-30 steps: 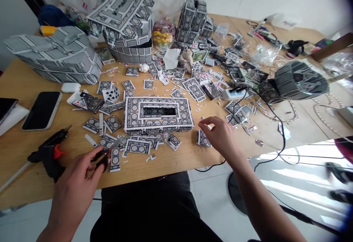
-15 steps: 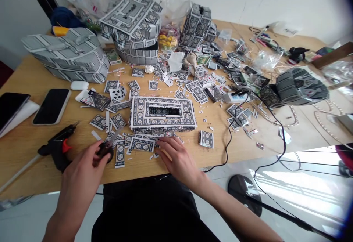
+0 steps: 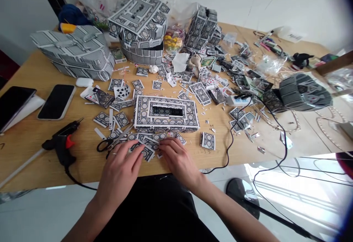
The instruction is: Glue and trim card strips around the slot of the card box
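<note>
My left hand [image 3: 121, 166] is open above the table's front edge. Its fingers reach over loose card strips, with thumb and forefinger apart. A pair of black-handled scissors [image 3: 103, 145] lies just beyond its fingertips, partly covered by the hand. Opposite it, my right hand [image 3: 178, 159] has its fingers drawn together, tips down at the right end of the cut playing-card pieces [image 3: 149, 154]; whatever they grip is hidden. Right behind the pieces sits a flat rectangular box [image 3: 142, 113] covered in patterned playing cards, with a slot in its top.
A black glue gun [image 3: 62, 144] and a phone [image 3: 56, 101] lie at left. Card-covered bags [image 3: 79, 53] stand behind. Card scraps [image 3: 201, 93] spread over the back and middle. A power strip [image 3: 238, 100] with a black cable lies right of the box; a folded card block [image 3: 207, 141] is nearer.
My left hand has let go of the scissors, now on the table, and moved right to the card pieces. My right hand stays at the pile. The view has shifted slightly.
</note>
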The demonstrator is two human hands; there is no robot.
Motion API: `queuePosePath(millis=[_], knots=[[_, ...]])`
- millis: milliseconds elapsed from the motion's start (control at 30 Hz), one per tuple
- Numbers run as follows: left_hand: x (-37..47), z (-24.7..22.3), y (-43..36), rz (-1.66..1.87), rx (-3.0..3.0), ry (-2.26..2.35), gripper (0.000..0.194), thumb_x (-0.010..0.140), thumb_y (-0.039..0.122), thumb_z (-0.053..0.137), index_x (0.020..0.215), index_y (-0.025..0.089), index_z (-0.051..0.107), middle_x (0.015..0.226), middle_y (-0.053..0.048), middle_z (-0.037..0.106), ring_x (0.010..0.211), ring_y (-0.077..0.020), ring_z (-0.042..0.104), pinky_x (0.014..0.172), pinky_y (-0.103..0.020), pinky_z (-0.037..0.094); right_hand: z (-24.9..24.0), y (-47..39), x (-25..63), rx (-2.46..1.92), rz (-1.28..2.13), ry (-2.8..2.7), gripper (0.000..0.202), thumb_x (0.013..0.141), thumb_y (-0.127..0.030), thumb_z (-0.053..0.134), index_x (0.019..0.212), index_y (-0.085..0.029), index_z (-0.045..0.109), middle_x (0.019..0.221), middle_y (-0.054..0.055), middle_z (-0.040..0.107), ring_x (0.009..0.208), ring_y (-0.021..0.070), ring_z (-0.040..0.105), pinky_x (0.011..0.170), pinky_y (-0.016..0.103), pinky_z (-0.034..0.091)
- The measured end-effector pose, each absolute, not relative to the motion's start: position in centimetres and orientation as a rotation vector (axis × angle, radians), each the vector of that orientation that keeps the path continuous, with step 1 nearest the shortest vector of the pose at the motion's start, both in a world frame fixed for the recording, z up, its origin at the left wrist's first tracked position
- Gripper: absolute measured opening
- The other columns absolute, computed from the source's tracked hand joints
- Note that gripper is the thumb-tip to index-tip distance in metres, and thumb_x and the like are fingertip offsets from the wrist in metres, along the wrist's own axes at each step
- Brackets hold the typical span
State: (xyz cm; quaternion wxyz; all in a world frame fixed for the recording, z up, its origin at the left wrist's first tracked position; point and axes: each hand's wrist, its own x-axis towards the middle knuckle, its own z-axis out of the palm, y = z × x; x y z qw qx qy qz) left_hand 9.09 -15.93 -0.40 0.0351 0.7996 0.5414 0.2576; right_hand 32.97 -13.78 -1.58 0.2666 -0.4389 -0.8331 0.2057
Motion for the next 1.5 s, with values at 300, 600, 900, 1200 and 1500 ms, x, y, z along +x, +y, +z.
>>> queuePosePath(millis=[300, 600, 900, 1200, 1500], knots=[[9.3, -1.3, -15.0, 0.797, 2.396, 1.641, 0.010, 0.107, 0.017, 0.064, 0.109, 0.019, 0.074, 0.119, -0.010, 0.074, 0.112, -0.0287, 0.069, 0.105, -0.045, 0.054, -1.0, -13.7, 33.9, -1.484, 0.485, -2.140, 0.033, 0.097, 0.005, 0.051, 0.100, -0.021, 0.071, 0.107, 0.012, 0.072, 0.104, 0.0302, 0.067, 0.091, 0.047, 0.064], [11.3, -2.3, -12.3, 0.695, 2.445, 1.678, 0.019, 0.105, 0.016, 0.065, 0.119, 0.017, 0.078, 0.104, -0.010, 0.069, 0.098, -0.0299, 0.069, 0.088, -0.042, 0.056, -1.2, -14.0, 33.6, -1.519, 0.455, -2.098, 0.029, 0.097, 0.004, 0.055, 0.108, -0.018, 0.071, 0.127, 0.017, 0.071, 0.117, 0.0333, 0.066, 0.096, 0.050, 0.063], [11.8, 0.2, -13.5, 0.967, 1.877, 1.437, 0.003, 0.104, 0.026, 0.071, 0.102, 0.023, 0.072, 0.091, 0.001, 0.078, 0.080, -0.0149, 0.075, 0.079, -0.024, 0.057, 0.2, -14.9, 32.6, -1.294, 0.860, -1.804, 0.019, 0.103, -0.020, 0.074, 0.121, -0.024, 0.071, 0.117, 0.008, 0.077, 0.108, 0.0253, 0.074, 0.094, 0.040, 0.063], [14.7, 1.0, -13.4, 1.056, 1.123, 1.179, 0.018, 0.091, 0.032, 0.085, 0.079, 0.022, 0.075, 0.082, 0.001, 0.073, 0.078, -0.0130, 0.069, 0.074, -0.021, 0.057, 0.3, -14.7, 32.8, -1.183, 1.123, -1.445, 0.012, 0.099, -0.028, 0.082, 0.111, -0.026, 0.081, 0.115, 0.005, 0.081, 0.108, 0.0201, 0.076, 0.083, 0.030, 0.062], [15.4, 1.3, -12.7, 0.946, 1.400, 1.340, 0.014, 0.099, 0.036, 0.076, 0.103, 0.023, 0.079, 0.091, -0.002, 0.080, 0.082, -0.0172, 0.075, 0.078, -0.028, 0.062, 1.4, -13.1, 36.1, -1.315, 1.232, -1.462, 0.012, 0.104, -0.029, 0.071, 0.106, -0.024, 0.081, 0.096, 0.004, 0.078, 0.085, 0.0190, 0.072, 0.072, 0.031, 0.057]])
